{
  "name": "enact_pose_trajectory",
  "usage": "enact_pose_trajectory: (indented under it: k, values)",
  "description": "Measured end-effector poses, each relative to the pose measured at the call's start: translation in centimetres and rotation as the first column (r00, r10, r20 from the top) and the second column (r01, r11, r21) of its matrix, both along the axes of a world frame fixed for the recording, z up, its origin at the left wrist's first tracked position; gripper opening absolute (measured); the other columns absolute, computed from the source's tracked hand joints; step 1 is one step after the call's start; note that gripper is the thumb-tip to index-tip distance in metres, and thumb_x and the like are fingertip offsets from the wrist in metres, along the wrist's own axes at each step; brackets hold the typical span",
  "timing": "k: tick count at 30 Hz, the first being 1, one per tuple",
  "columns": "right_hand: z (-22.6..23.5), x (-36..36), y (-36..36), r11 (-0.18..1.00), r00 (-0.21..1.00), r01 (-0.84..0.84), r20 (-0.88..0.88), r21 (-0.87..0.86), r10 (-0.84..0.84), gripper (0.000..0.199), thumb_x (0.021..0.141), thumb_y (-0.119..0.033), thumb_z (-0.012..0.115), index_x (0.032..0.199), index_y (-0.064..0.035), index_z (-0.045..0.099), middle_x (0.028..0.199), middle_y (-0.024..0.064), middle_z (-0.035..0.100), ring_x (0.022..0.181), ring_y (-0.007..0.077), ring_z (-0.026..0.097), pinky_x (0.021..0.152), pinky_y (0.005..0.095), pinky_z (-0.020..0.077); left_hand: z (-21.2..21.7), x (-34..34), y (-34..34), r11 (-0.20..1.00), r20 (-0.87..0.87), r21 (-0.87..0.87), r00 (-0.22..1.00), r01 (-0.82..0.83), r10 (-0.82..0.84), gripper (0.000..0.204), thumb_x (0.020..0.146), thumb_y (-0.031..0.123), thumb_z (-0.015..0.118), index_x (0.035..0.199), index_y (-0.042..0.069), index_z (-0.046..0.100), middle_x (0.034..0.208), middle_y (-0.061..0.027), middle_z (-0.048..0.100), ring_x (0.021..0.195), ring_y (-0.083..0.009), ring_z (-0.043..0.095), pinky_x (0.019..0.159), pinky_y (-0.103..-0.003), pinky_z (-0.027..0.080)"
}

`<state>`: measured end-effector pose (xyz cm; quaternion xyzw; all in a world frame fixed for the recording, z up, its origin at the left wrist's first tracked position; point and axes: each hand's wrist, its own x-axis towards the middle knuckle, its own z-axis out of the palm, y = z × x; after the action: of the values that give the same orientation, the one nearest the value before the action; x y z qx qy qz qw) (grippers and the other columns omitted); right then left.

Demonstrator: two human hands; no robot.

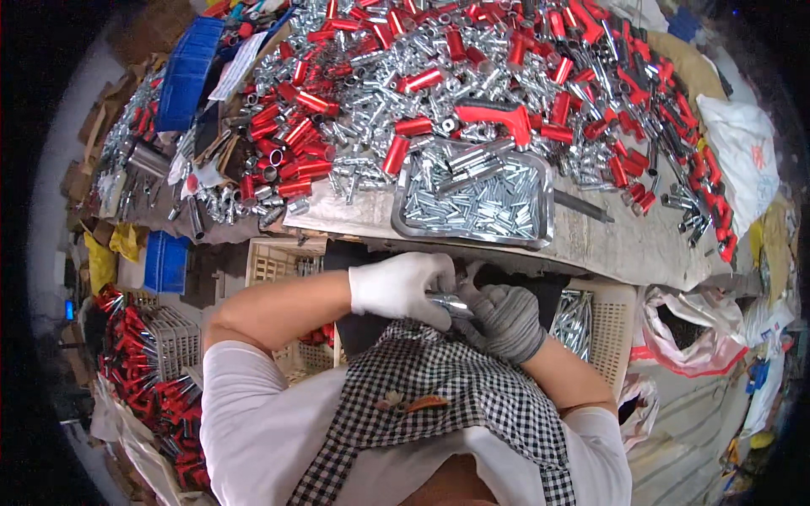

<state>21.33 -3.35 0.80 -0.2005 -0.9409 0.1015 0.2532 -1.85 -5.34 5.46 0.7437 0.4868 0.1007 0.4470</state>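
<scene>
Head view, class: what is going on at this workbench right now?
A person holds a small silver metal part between both gloved hands, close to the body: left hand in a white glove, right hand in a grey one. Ahead, a metal tray holds silver pieces, and the bench is heaped with red and silver tubes.

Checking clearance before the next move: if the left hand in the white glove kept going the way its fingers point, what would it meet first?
The left hand points toward the person's right, so it would first meet the grey-gloved right hand, already against it around the small metal part they share. Depth is hard to judge here.
</scene>
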Motion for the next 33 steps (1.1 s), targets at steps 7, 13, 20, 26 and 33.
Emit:
enact_pose_trajectory:
  k: [7,13,20,26,33]
  values:
    - [-0.5,0.5,0.5,0.995,0.994,-0.072,-0.082,0.062,0.077,0.055,0.073,-0.037,0.075,0.117,-0.0063,0.062,0.075,0.0106,0.06,0.051,0.0246,0.055,0.043,0.038,0.0412,-0.8,0.5,-1.9,0.991,0.147,0.073,0.984,-0.116,0.104,0.041,0.068,0.028,0.079,0.092,0.002,0.059,0.088,-0.0177,0.062,0.086,-0.0337,0.063,0.074,-0.04,0.049]
    - [-1.1,0.2,0.4,0.996,0.995,-0.089,-0.036,0.028,0.09,0.046,0.072,-0.034,0.076,0.106,-0.0059,0.063,0.07,0.0101,0.058,0.049,0.0257,0.054,0.042,0.0385,0.0412,-1.6,0.4,-2.2,0.994,0.135,-0.036,0.985,-0.1,0.104,0.035,0.068,0.024,0.076,0.086,0.002,0.054,0.082,-0.0163,0.06,0.079,-0.0314,0.06,0.07,-0.04,0.047]
    - [-1.3,-0.4,1.5,0.996,0.995,-0.092,-0.042,0.008,0.092,0.046,0.069,-0.031,0.077,0.105,-0.0059,0.064,0.072,0.0106,0.059,0.052,0.0259,0.057,0.044,0.0388,0.0432,-1.8,0.0,-1.1,0.988,0.121,-0.125,0.987,-0.087,0.102,0.036,0.067,0.024,0.077,0.073,0.003,0.05,0.074,-0.0141,0.055,0.069,-0.0294,0.057,0.063,-0.041,0.045]
    - [-0.4,0.4,3.1,0.982,1.0,0.0,-0.001,-0.188,0.0,0.054,0.076,-0.033,0.071,0.121,-0.006,0.058,0.081,0.0154,0.063,0.069,0.0333,0.063,0.058,0.0449,0.05,-1.7,-1.5,-0.3,0.957,0.057,0.242,0.987,-0.162,0.153,0.037,0.064,0.027,0.082,0.074,0.003,0.054,0.076,-0.0158,0.057,0.073,-0.0343,0.059,0.065,-0.042,0.046]
    - [1.0,0.5,3.3,0.809,0.987,-0.013,0.12,-0.587,0.103,0.054,0.088,-0.019,0.063,0.135,0.0016,0.046,0.114,0.0246,0.063,0.105,0.0405,0.062,0.091,0.0439,0.0494,0.9,-2.0,3.6,0.981,0.078,0.184,0.994,0.062,-0.078,0.045,0.071,0.016,0.075,0.11,0.0,0.06,0.1,-0.015,0.067,0.093,-0.0285,0.066,0.081,-0.037,0.053]
